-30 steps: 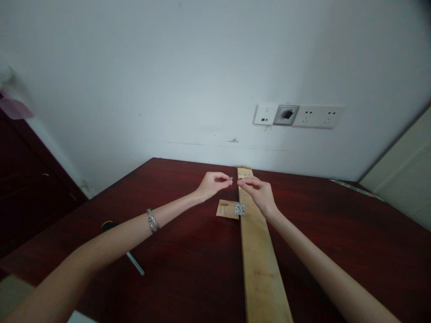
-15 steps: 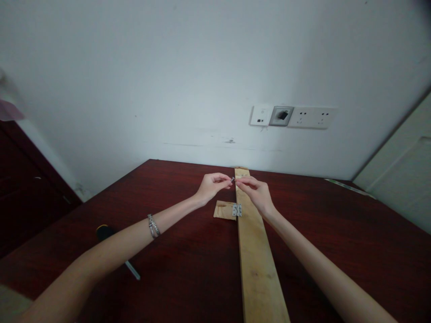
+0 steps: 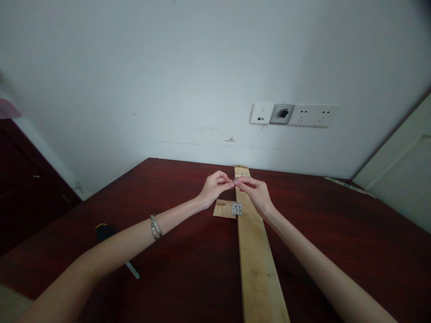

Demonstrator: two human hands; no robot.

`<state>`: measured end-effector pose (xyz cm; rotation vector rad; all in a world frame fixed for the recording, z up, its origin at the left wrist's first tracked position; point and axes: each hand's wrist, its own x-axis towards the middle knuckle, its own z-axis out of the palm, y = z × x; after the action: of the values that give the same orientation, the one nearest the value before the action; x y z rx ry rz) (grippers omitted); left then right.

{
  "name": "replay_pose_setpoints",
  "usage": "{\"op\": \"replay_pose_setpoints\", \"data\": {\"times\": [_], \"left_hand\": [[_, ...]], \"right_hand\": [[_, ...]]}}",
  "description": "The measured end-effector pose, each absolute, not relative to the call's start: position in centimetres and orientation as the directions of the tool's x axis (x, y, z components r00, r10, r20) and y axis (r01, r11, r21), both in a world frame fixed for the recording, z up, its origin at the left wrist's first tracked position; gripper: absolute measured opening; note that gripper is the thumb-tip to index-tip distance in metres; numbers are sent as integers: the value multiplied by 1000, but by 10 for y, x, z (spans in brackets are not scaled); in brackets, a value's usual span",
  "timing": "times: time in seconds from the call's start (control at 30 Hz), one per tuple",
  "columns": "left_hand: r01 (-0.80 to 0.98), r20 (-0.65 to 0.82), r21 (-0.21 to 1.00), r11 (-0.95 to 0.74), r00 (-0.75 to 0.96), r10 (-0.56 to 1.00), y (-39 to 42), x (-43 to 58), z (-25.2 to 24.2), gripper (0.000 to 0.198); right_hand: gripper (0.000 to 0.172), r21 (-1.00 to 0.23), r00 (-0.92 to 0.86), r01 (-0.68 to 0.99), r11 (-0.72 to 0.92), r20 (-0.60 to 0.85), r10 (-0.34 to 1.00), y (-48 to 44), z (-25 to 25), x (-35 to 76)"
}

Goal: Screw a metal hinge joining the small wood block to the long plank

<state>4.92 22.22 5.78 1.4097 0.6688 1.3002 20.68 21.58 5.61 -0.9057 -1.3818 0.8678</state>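
My left hand point(image 3: 214, 187) and my right hand point(image 3: 256, 192) meet fingertip to fingertip over the far part of a long wooden board point(image 3: 258, 264). Both are closed in a pinch on a small metal screw point(image 3: 235, 180), which the fingertips almost wholly hide. Just nearer to me, a metal hinge point(image 3: 237, 208) bridges the board's left edge and a short wooden piece point(image 3: 223, 210). Partly covered by my left forearm, a screwdriver point(image 3: 132, 270) with a black and yellow handle lies on the table.
The dark red table point(image 3: 188, 269) backs onto a white wall with a row of sockets point(image 3: 313, 115). A thin flat strip point(image 3: 350, 186) lies at the back right edge. A pale door or panel point(image 3: 400, 157) stands on the right.
My left fingertips have come slightly right against those of my right hand. The screw, plain to see between them before, is now mostly covered.
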Motion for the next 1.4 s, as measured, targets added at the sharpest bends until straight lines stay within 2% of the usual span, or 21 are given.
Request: {"op": "replay_pose_setpoints", "data": {"times": [0.17, 0.27, 0.33, 0.4, 0.5, 0.63, 0.8, 1.03, 1.4], "left_hand": [[-149, 404, 915, -376, 317, 858, 224, 44, 56, 28], [120, 431, 828, -547, 488, 759, 229, 34, 51, 38], [331, 351, 692, -641, 621, 700, 233, 27, 44, 54], [464, 233, 562, -684, 705, 670, 236, 24, 37, 72], [560, 91, 426, -711, 755, 649, 238, 23, 28, 86], [614, 23, 295, -732, 762, 648, 240, 26, 20, 91], [617, 51, 283, -734, 755, 654, 243, 25, 16, 84], [622, 34, 265, -737, 757, 652, 244, 25, 18, 76], [575, 60, 326, -750, 779, 624, 245, 20, 19, 68]], "right_hand": [[15, -886, 10, 86, 456, 458, 889, 211, 56, 217], [18, -913, -10, 122, 390, 392, 920, 206, 48, 227], [21, -930, -46, 143, 338, 335, 941, 204, 40, 231], [24, -933, -61, 170, 316, 310, 949, 203, 30, 232], [26, -923, -58, 213, 320, 315, 947, 204, 17, 231], [24, -887, -75, 297, 354, 347, 935, 206, 6, 229], [15, -794, -81, 392, 464, 473, 877, 207, -4, 229], [10, -766, -132, 458, 452, 444, 886, 206, -7, 229], [6, -774, -180, 438, 456, 422, 889, 203, -4, 226]]}}
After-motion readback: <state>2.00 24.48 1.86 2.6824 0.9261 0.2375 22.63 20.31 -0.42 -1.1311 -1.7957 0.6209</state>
